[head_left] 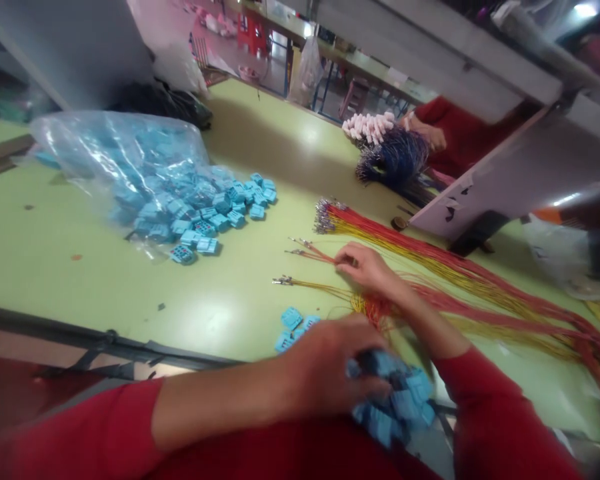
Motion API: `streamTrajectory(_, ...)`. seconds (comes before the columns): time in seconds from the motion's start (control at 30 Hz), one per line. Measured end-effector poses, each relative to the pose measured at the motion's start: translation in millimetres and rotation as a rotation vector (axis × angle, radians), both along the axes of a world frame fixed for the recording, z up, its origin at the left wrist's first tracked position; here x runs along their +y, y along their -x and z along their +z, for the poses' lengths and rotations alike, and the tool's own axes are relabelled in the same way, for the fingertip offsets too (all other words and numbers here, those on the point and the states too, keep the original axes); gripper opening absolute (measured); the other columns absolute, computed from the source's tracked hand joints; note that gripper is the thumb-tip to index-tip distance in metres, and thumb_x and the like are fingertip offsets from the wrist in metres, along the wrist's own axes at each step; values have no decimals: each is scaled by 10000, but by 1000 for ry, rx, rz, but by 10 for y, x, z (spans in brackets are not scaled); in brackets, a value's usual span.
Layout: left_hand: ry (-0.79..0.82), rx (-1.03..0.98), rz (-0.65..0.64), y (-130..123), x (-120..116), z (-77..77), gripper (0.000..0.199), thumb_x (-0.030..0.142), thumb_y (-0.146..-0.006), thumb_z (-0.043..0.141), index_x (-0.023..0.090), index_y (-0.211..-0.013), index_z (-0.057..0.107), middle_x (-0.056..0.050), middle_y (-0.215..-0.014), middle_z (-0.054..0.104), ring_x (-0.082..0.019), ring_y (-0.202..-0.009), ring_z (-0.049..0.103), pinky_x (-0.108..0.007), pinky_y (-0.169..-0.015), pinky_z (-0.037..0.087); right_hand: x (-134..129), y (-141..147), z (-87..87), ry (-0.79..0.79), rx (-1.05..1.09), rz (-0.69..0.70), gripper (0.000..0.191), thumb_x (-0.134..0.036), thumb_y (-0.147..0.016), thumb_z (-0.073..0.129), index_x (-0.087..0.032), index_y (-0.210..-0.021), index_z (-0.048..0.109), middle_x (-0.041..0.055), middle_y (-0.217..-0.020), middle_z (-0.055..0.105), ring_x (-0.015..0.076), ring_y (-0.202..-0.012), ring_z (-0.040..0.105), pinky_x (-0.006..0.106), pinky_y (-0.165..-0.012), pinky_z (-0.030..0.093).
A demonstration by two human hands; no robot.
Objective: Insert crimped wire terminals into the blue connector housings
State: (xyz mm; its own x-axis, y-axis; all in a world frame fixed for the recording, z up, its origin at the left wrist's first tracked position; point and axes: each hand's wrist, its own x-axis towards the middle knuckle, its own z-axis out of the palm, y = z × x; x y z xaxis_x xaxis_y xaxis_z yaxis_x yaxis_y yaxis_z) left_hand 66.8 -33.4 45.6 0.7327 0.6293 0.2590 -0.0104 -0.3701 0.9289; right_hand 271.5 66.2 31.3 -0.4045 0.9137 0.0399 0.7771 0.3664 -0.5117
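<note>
Fingers of the right hand pinch closed on a few red and yellow crimped wires. The left hand curls nearly shut around a blurred clump of blue connector housings. Loose blue housings lie just beside it on the green tabletop; a clear plastic bag spills more, well apart. A long wire bundle fans rightward. Beyond, a co-worker's red sleeve stands beside a blue wire bundle.

Pale green workbench; beyond it, a blue-legged table, pink stool, pale floor.
</note>
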Motion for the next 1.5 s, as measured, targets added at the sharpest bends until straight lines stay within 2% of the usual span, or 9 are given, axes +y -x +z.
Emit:
streamTrajectory(0.2, -210, 43, -404, -554, -255, 50, 240, 415, -940, 688, 176, -958, 687, -65, -969, 699, -219, -874, 692, -276, -729, 507, 203, 178, -184, 68, -4, -4, 72, -156, -834, 725, -176, -778, 684, 7, -807, 640, 144, -734, 544, 263, -688, 356)
streamTrajectory(0.33, -220, -38, -404, -435, -239, 32, 269, 413, -938, 697, 170, -1053, 684, -81, -1050, 734, -245, -1007, 706, -299, -879, 540, 158, 232, -213, 15, -31, 13, 110, -157, -884, 623, -184, -777, 629, 19, -804, 629, 161, -755, 529, 276, -697, 340)
streamTrajectory(0.43, -267, -77, -57, -25, -23, -71, 241, 339, -950, 677, 181, -1133, 674, -94, -1142, 735, -232, -1061, 690, -329, -978, 534, 40, 258, -198, 32, 54, -35, 39, -182, -907, 549, -201, -909, 583, 0, -799, 606, 157, -724, 512, 272, -674, 342)
streamTrajectory(0.57, -496, 249, 711, 925, 490, -333, 408, 304, -957, 620, 188, -1345, 574, -165, -1500, 522, -374, -1397, 461, -597, -1177, 351, -137, 334, -172, 267, 216, -20, 82, -281, -889, 583, -209, -924, 563, -53, -692, 521, 127, -603, 446, 248, -590, 329)
streamTrajectory(0.67, -488, 567, 951, 1637, 803, -542, 689, 439, -931, 659, 108, -1491, 432, -235, -1616, 350, -494, -1478, 304, -693, -1208, 210, -203, 402, -209, 306, 264, -21, 163, -354, -874, 609, -202, -826, 574, -62, -638, 464, 114, -573, 402, 244, -564, 307)
streamTrajectory(0.83, -413, 763, 871, 2083, 1006, -795, 916, 556, -943, 590, 80, -1615, 188, -245, -1716, 68, -491, -1563, 71, -643, -1249, 134, -204, 436, -306, 300, 323, -45, 201, -387, -864, 624, -195, -817, 585, -55, -640, 478, 109, -564, 408, 240, -546, 307)
streamTrajectory(1.17, -438, 765, 733, 1594, 1084, -871, 818, 511, -995, 500, 150, -1654, 177, -185, -1738, -6, -457, -1580, -21, -637, -1256, 100, -227, 342, -330, 153, 243, 79, 213, -336, -786, 806, -183, -893, 703, 16, -850, 633, 119, -640, 465, 251, -601, 365)
streamTrajectory(1.33, -620, 685, 633, 1494, 1118, -746, 564, 331, -1020, 449, 173, -1561, 435, -172, -1691, 277, -400, -1555, 234, -598, -1241, 205, -233, 356, -347, 110, 234, 160, 121, -224, -893, 678, -183, -780, 674, 23, -776, 637, 154, -722, 575, 284, -704, 429)
streamTrajectory(1.5, -726, 611, 473, 1465, 1272, -579, 377, 252, -991, 421, 199, -1160, 754, -135, -1167, 763, -332, -1184, 633, -525, -1037, 437, -251, 355, -308, 153, 292, 95, 123, -240, -885, 663, -184, -776, 647, 5, -741, 606, 146, -698, 545, 277, -681, 415)
